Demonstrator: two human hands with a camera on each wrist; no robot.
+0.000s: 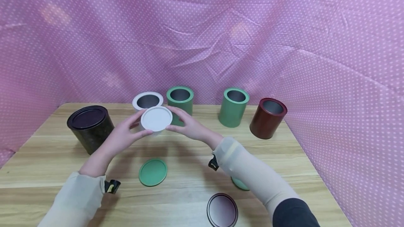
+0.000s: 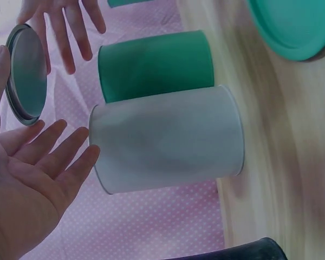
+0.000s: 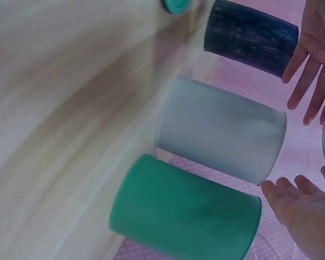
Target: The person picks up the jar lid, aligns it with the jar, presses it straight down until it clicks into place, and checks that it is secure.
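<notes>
1. The left hand (image 1: pixel 121 137) is partly open, thumb and fingers spread, pinching the left edge of the white lid (image 1: pixel 156 118).
2. The right hand (image 1: pixel 189 125) is likewise partly open, its thumb and fingertips holding the lid's right edge.
3. The lid is held above the white can (image 2: pixel 168 142), apart from its open top.
4. Just right of that can stands 1 open green can (image 1: pixel 187 106); farther right are a 2nd open green can (image 1: pixel 233 111) and an open red can (image 1: pixel 266 122).
5. At left stands a black can (image 1: pixel 89 129), lid on.
6. Nearer on the wooden table (image 1: pixel 186 200) lie 2 green lids (image 1: pixel 153 172), the right-hand 1 partly hidden by a sleeve (image 1: pixel 252 171), and 1 dark red lid (image 1: pixel 222 210).
</notes>
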